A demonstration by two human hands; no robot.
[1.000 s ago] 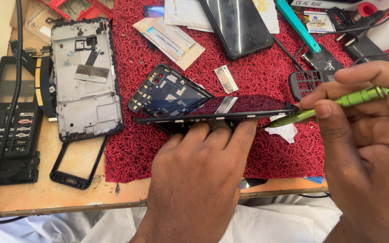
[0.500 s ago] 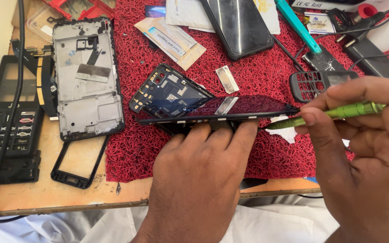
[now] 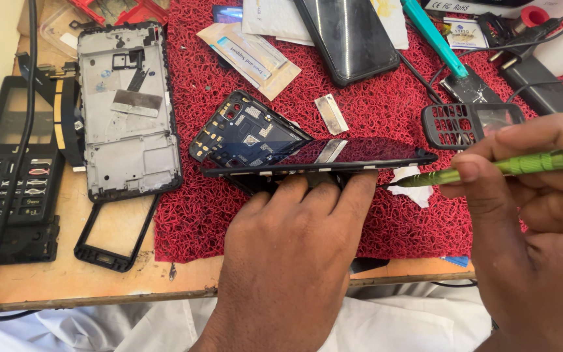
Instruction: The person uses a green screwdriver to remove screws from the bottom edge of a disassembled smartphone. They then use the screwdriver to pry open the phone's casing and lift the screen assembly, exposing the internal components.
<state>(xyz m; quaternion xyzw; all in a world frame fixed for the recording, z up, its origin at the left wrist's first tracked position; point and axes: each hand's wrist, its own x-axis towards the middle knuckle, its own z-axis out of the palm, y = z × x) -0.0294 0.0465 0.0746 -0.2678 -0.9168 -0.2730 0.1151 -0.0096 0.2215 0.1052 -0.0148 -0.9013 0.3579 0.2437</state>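
The left hand (image 3: 288, 261) has its fingertips (image 3: 324, 190) pressed along the near edge of a slim black smartphone with a glossy dark screen (image 3: 333, 156), propping it on its long side so it stands tilted on edge just above the knuckles. The right hand (image 3: 535, 241) pinches a thin green metal pry tool (image 3: 490, 171) between thumb and forefinger, its dark tip lying level just beside the phone's right-hand end; whether it touches cannot be told. The phone shows a narrow side rail with small pale slots, and behind it leans a dark inner frame with gold contacts (image 3: 245, 133). Since the earlier frame the tool has dropped slightly and sits more level, while the left hand and phone have barely shifted. Under the tool tip lies a crumpled white scrap (image 3: 412, 189). Everything rests on a red looped mat (image 3: 373, 215) over the wooden worktop (image 3: 53, 280); left of the left hand lies a grey metal phone chassis (image 3: 128, 111).
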